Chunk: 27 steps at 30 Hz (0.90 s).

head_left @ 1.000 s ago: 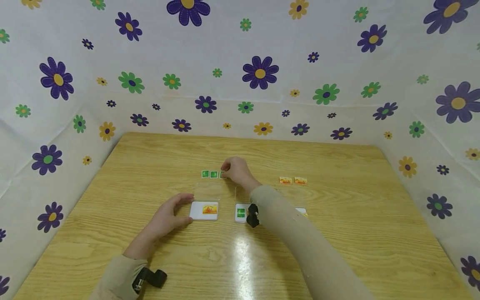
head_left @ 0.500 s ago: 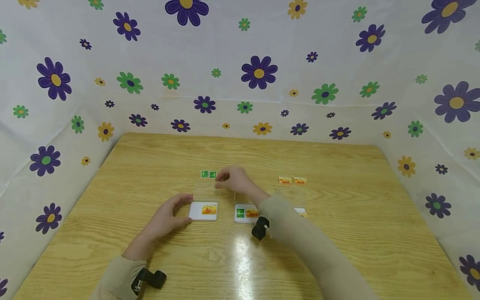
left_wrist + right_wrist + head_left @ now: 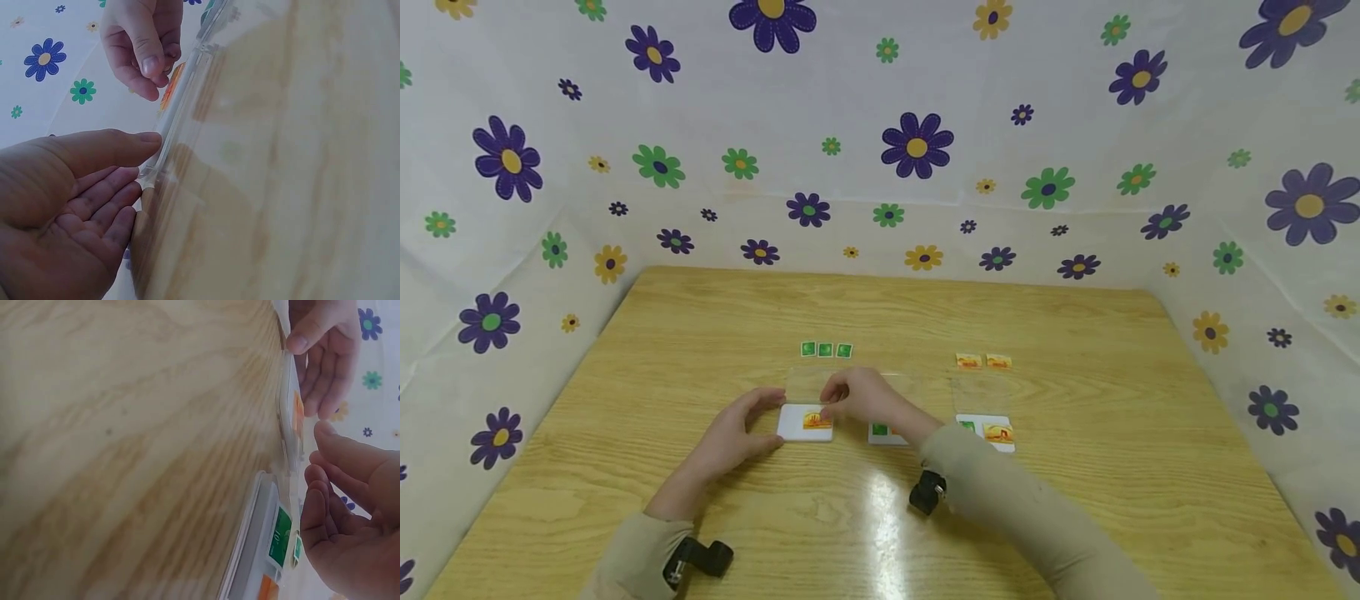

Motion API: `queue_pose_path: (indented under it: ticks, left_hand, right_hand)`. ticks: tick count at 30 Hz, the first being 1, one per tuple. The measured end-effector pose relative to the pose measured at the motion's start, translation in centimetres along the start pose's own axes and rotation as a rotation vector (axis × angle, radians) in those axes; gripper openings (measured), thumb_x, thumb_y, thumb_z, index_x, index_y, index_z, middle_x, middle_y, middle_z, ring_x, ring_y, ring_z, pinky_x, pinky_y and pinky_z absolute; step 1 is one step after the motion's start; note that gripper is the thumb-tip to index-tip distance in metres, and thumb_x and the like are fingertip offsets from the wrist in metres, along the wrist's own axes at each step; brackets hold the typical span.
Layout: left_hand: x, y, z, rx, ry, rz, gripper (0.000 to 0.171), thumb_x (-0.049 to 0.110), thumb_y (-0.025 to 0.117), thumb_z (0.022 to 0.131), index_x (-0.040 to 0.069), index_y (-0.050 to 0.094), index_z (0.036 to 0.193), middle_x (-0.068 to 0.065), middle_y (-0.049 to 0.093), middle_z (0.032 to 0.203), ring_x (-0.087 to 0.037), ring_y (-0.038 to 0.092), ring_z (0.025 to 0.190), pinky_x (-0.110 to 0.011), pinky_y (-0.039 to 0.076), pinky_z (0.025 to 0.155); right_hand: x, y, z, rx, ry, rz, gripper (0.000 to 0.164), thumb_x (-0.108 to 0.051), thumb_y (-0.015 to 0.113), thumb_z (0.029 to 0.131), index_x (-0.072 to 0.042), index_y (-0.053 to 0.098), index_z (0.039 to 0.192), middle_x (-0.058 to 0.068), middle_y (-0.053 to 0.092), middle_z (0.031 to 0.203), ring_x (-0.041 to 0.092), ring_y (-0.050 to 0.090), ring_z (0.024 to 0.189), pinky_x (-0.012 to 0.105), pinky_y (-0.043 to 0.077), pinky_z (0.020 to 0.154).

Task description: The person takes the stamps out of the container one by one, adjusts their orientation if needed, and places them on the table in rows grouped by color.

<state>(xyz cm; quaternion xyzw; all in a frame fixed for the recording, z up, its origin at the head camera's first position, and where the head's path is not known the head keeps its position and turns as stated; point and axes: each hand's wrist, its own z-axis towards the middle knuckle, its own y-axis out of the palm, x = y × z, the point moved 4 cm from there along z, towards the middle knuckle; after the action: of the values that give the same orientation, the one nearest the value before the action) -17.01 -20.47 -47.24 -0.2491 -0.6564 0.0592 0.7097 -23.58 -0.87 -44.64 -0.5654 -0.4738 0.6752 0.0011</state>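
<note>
My left hand (image 3: 733,433) holds the left side of a flat white case (image 3: 792,422), thumb and fingers at its corners; in the left wrist view the thumb (image 3: 134,142) lies at the edge. An orange picture piece (image 3: 814,420) sits on the case's right half. Over that half hovers my right hand (image 3: 867,395), its fingers loosely bent, with nothing visible between them. Whether a fingertip touches the orange piece I cannot tell. A second white case (image 3: 880,430), bearing a green and an orange piece, is partly hidden under my right wrist.
A third white case (image 3: 978,422) with green and orange pieces lies to the right. Clear lids (image 3: 981,392) extend behind the cases. Three green pieces (image 3: 825,350) line up farther back, and two orange pieces (image 3: 983,362) lie back right. Flowered cloth (image 3: 917,208) surrounds the wooden table (image 3: 1075,492).
My right hand has come from the third green piece toward me, down to the left case. That green piece is visible again in its row. My left hand has stayed in place.
</note>
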Motion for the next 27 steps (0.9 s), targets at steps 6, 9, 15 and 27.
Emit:
queue_pose_path:
  ticks: [6,9,15,27]
  left_hand:
    - [0.05,0.03,-0.08,0.004,-0.001,0.006,0.062,-0.004,0.074,0.078,-0.003,0.047,0.134,-0.019,0.055,0.129,-0.035,0.043,0.128,-0.05,0.031,0.109]
    - [0.01,0.06,-0.06,0.002,-0.005,-0.001,0.062,-0.003,0.074,0.078,-0.002,0.047,0.134,-0.019,0.055,0.13,-0.035,0.043,0.129,-0.049,0.03,0.11]
    - [-0.12,0.12,-0.06,-0.002,-0.01,-0.02,0.063,-0.004,0.074,0.078,-0.002,0.046,0.134,-0.019,0.055,0.13,-0.035,0.042,0.129,-0.049,0.029,0.111]
    - [-0.05,0.01,-0.15,0.003,0.005,-0.009,0.065,-0.003,0.075,0.078,-0.003,0.045,0.135,-0.02,0.054,0.131,-0.036,0.043,0.128,-0.05,0.031,0.109]
  right_hand:
    - [-0.2,0.24,-0.22,-0.001,-0.011,-0.029,0.016,-0.016,0.08,0.078,-0.007,0.073,0.088,-0.005,0.064,0.077,0.007,0.055,0.072,0.018,0.048,0.063]
    - [-0.36,0.32,-0.36,-0.002,-0.024,-0.048,0.016,-0.015,0.08,0.077,-0.006,0.072,0.088,-0.004,0.064,0.077,0.007,0.055,0.072,0.018,0.048,0.063]
    - [-0.37,0.54,-0.43,-0.009,-0.025,-0.061,0.018,-0.016,0.081,0.077,-0.005,0.072,0.089,-0.004,0.064,0.078,0.008,0.055,0.073,0.018,0.048,0.065]
    - [-0.33,0.83,-0.5,-0.008,-0.029,-0.08,0.014,-0.014,0.08,0.078,-0.007,0.073,0.088,-0.003,0.065,0.08,0.007,0.056,0.075,0.019,0.048,0.066]
